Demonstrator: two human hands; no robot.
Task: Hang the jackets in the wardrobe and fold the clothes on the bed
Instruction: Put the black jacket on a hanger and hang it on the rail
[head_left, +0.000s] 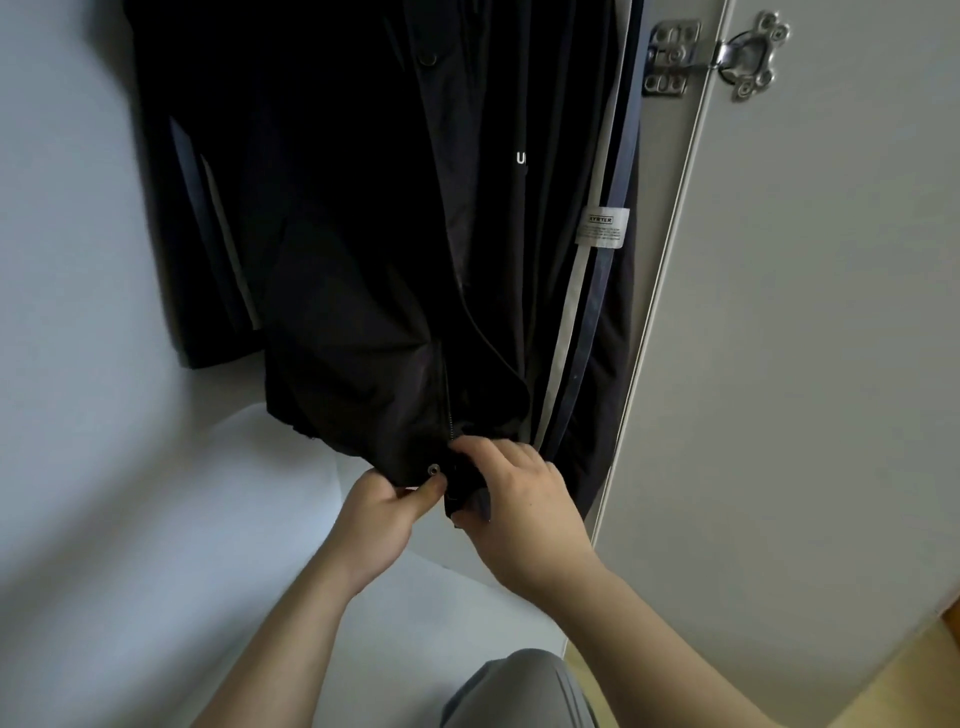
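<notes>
A black jacket hangs inside the white wardrobe, with its zip running down to the hem. My left hand pinches the left side of the hem just below a metal snap. My right hand grips the right side of the hem at the foot of the zip. Behind it hang more dark garments, one with a white stripe and a white label.
The open wardrobe door stands at the right, with metal hinges at its top. The wardrobe's white floor lies below the jacket. My grey trouser leg and a strip of wooden floor show at the bottom.
</notes>
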